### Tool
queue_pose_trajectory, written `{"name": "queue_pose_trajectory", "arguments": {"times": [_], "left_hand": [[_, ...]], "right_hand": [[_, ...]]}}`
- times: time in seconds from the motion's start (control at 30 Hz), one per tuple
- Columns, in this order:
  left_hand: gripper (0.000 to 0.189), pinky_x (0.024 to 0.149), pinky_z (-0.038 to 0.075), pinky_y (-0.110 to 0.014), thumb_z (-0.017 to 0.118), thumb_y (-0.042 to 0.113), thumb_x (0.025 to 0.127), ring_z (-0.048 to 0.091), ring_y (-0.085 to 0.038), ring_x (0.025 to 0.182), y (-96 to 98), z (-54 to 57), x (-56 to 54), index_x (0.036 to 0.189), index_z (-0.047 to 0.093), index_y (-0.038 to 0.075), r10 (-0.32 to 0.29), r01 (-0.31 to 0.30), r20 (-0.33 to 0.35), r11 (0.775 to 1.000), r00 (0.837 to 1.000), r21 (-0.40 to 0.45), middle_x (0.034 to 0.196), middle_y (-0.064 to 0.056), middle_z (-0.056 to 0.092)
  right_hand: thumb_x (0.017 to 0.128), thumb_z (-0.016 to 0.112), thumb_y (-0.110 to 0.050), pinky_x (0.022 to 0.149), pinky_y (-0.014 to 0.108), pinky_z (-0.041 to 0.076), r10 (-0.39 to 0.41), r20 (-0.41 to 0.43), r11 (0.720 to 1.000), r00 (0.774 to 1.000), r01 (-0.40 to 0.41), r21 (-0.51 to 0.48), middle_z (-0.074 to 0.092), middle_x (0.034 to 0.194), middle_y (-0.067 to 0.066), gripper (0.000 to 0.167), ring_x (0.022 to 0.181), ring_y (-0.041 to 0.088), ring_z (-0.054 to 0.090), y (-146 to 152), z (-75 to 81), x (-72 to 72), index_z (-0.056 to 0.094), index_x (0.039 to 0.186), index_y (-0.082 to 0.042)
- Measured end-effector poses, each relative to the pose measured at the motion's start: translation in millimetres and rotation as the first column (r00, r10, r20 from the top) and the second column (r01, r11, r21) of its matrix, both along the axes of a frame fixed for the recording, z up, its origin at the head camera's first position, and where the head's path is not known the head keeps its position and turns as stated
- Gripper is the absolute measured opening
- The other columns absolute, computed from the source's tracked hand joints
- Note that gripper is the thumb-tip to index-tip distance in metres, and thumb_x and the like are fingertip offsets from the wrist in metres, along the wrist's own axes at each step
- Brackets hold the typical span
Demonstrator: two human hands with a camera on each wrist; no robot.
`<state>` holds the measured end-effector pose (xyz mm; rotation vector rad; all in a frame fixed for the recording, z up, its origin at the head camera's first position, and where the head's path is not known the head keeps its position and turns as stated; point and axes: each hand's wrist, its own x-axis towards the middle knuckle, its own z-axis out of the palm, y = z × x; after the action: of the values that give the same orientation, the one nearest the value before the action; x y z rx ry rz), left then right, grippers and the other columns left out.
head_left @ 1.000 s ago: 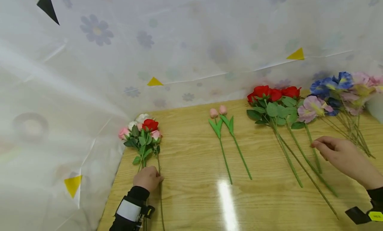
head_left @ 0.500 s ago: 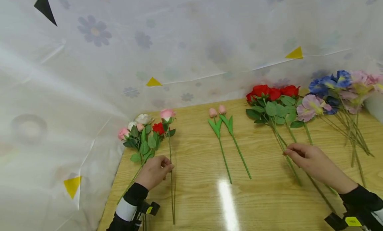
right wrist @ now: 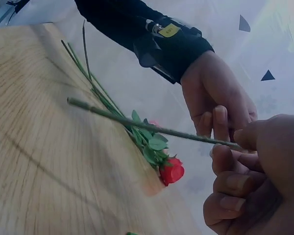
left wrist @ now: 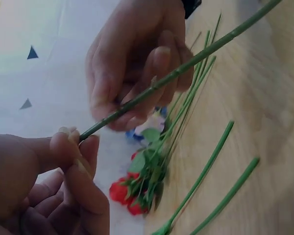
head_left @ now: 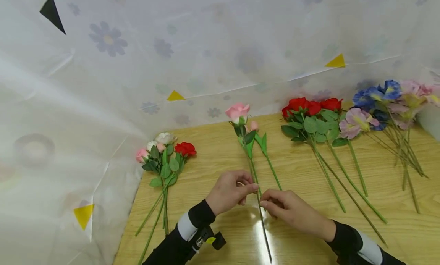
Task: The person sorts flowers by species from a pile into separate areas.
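Note:
A pink rose [head_left: 238,113] with a long stem is in both hands over the middle of the table. My left hand [head_left: 231,191] pinches the stem between thumb and fingertips. Slightly lower on it, the thumb and fingers of my right hand [head_left: 295,212] pinch the same stem, as the right wrist view confirms. The stem's lower end [right wrist: 88,106] sticks out free past the right hand. Behind the rose lie two pink tulips; the right one [head_left: 263,143] shows its leaves, while the left one's bloom is hidden by the rose.
On the wooden table [head_left: 206,150], a bunch of white and pink roses with one red rose [head_left: 185,149] lies at left. Several red roses [head_left: 313,107] lie right of the tulips, beside blue and pink irises [head_left: 357,121]. A patterned plastic sheet [head_left: 206,47] hangs behind.
My left hand has drawn the pink rose from the left bunch and carried it right, over the tulips. My right hand has left the flowers at right and moved left onto the stem.

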<state>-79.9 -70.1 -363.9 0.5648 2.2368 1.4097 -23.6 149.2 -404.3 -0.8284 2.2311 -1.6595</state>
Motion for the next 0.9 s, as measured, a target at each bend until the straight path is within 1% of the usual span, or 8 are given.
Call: {"name": "queue_pose_trajectory", "arguments": {"times": [0.13, 0.27, 0.37, 0.43, 0.57, 0.67, 0.8, 0.9], "left_hand": [[0.015, 0.044, 0.044, -0.020, 0.071, 0.024, 0.093, 0.055, -0.011, 0.047, 13.9, -5.6, 5.8, 0.094, 0.068, 0.009, 0.010, -0.012, 0.028, 0.999, 1.000, 0.047, 0.086, -0.007, 0.069], [0.016, 0.046, 0.046, -0.021, 0.069, 0.026, 0.095, 0.057, -0.010, 0.049, 15.0, -10.8, 5.5, 0.099, 0.068, 0.010, -0.014, 0.013, 0.019, 0.999, 1.000, 0.043, 0.087, -0.003, 0.070], [0.021, 0.050, 0.048, -0.024, 0.066, 0.031, 0.096, 0.060, -0.015, 0.054, 5.2, -12.7, 2.3, 0.107, 0.068, 0.013, -0.025, 0.025, 0.004, 1.000, 1.000, 0.015, 0.089, -0.001, 0.071], [0.025, 0.052, 0.049, -0.026, 0.064, 0.034, 0.097, 0.063, -0.023, 0.058, -7.8, -12.3, -0.5, 0.113, 0.067, 0.014, -0.015, 0.015, -0.017, 1.000, 1.000, -0.017, 0.093, -0.003, 0.072], [0.026, 0.055, 0.051, -0.027, 0.062, 0.032, 0.099, 0.065, -0.033, 0.064, -45.7, -10.0, -7.7, 0.118, 0.066, 0.014, 0.054, -0.063, -0.090, 0.993, 0.994, -0.104, 0.095, -0.006, 0.073], [0.025, 0.056, 0.051, -0.027, 0.062, 0.028, 0.100, 0.064, -0.027, 0.062, -77.9, -7.9, -14.4, 0.119, 0.066, 0.013, 0.139, -0.162, -0.139, 0.972, 0.980, -0.169, 0.094, -0.004, 0.073], [0.027, 0.057, 0.050, -0.027, 0.059, 0.026, 0.101, 0.063, -0.018, 0.060, -122.2, -3.4, -23.8, 0.122, 0.065, 0.010, 0.278, -0.319, -0.195, 0.920, 0.941, -0.228, 0.095, -0.006, 0.073], [0.031, 0.059, 0.051, -0.026, 0.056, 0.025, 0.103, 0.064, -0.018, 0.063, -154.6, 0.3, -27.8, 0.126, 0.062, 0.005, 0.372, -0.421, -0.221, 0.871, 0.902, -0.254, 0.099, -0.013, 0.073]], "right_hand": [[0.105, 0.049, -0.011, 0.046, 0.020, 0.034, -0.007, -0.018, 0.999, 1.000, 0.007, -0.035, 0.052, 0.064, 0.015, 0.018, 0.052, -0.005, 0.034, -4, -5.2, 4.3, 0.058, 0.090, -0.006], [0.105, 0.049, -0.011, 0.046, 0.019, 0.035, -0.038, -0.051, 0.999, 0.998, 0.037, -0.018, 0.053, 0.064, 0.010, 0.019, 0.051, -0.004, 0.036, 2, -7.5, 4.7, 0.058, 0.089, -0.012], [0.104, 0.050, -0.011, 0.045, 0.019, 0.035, -0.116, -0.115, 0.992, 0.987, 0.121, 0.041, 0.054, 0.063, 0.001, 0.019, 0.049, -0.002, 0.036, 17, -4.1, -0.4, 0.059, 0.088, -0.017], [0.103, 0.053, -0.010, 0.045, 0.019, 0.034, -0.201, -0.201, 0.970, 0.959, 0.224, 0.100, 0.050, 0.061, -0.006, 0.020, 0.048, -0.003, 0.036, 33, -1.1, -7.5, 0.058, 0.086, -0.020], [0.103, 0.054, -0.012, 0.045, 0.022, 0.029, -0.354, -0.330, 0.868, 0.875, 0.439, 0.234, 0.040, 0.060, -0.008, 0.020, 0.047, 0.000, 0.031, 80, 6.9, -22.8, 0.055, 0.083, -0.018], [0.106, 0.049, -0.018, 0.046, 0.026, 0.026, -0.420, -0.358, 0.770, 0.834, 0.536, 0.345, 0.036, 0.061, -0.003, 0.023, 0.046, 0.005, 0.029, 116, 9.2, -33.2, 0.052, 0.083, -0.013], [0.108, 0.043, -0.020, 0.048, 0.029, 0.022, -0.456, -0.396, 0.661, 0.797, 0.601, 0.449, 0.036, 0.062, 0.001, 0.027, 0.048, 0.008, 0.027, 153, 4.3, -43.4, 0.050, 0.086, -0.007], [0.108, 0.041, -0.018, 0.049, 0.030, 0.020, -0.455, -0.425, 0.619, 0.783, 0.621, 0.481, 0.035, 0.062, 0.001, 0.026, 0.049, 0.008, 0.026, 169, -1.6, -47.3, 0.049, 0.086, -0.005]]}}
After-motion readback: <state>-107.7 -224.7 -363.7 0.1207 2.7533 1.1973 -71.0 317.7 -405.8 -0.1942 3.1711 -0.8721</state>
